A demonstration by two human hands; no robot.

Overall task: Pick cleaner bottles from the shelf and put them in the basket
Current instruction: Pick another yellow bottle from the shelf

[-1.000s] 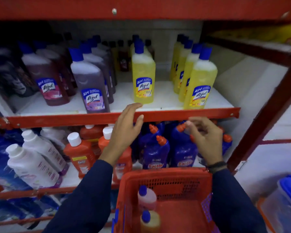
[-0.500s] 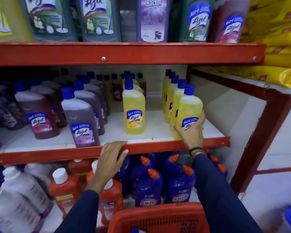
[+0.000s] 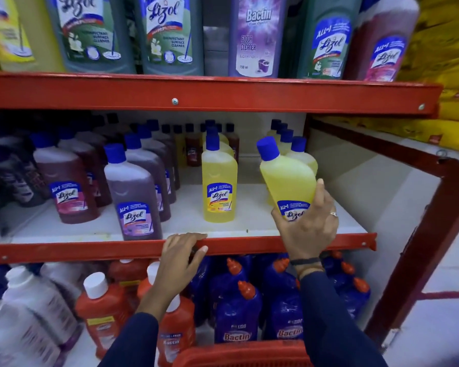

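1 tilted yellow bottle [image 3: 286,178] in right hand [image 3: 309,231]

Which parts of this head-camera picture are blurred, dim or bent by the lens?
Head view: sharpest around the tilted yellow bottle in the right hand; top-left bottles and white bottles smear; the shelf's left back is dim; the red shelf rail bows from wide-angle distortion.

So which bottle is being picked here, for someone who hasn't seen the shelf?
On the middle red shelf, at the right-hand row of yellow Lizol bottles. It's the front yellow bottle, tilted left in the right hand; its neighbours stand upright.
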